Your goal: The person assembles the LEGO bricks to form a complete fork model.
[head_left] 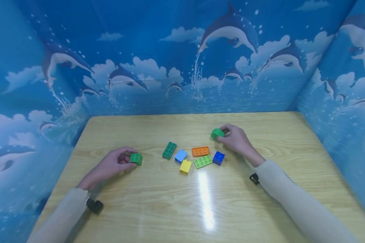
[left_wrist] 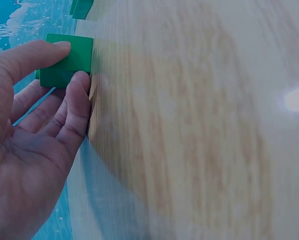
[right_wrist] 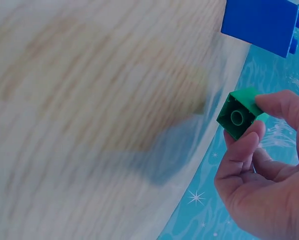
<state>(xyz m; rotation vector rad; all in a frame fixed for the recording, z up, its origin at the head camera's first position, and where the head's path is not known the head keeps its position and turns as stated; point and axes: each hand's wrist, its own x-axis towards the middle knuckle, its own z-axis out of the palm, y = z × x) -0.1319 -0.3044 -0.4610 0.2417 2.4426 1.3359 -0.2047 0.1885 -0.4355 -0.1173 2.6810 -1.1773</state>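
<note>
On the left part of the table, my left hand (head_left: 114, 163) pinches a green brick (head_left: 136, 158) between thumb and fingers, its studs facing up. The left wrist view shows the thumb on one side of this green brick (left_wrist: 82, 55) with fingertips against its lower edge. Toward the back right, my right hand (head_left: 238, 140) pinches a brighter green brick (head_left: 216, 133). Seen from the right wrist, that brighter brick (right_wrist: 247, 100) is tilted above the table, showing its hollow underside with one round tube. A dark blue brick (head_left: 218, 158) lies nearest to the right hand.
Between the hands lie a dark green eight-stud brick (head_left: 169, 150), a light blue brick (head_left: 180, 156), a yellow brick (head_left: 185, 166), an orange brick (head_left: 200, 151) and a lime brick (head_left: 203, 162). A dolphin-print curtain (head_left: 170, 98) borders the wooden table (head_left: 158, 209) at back and sides.
</note>
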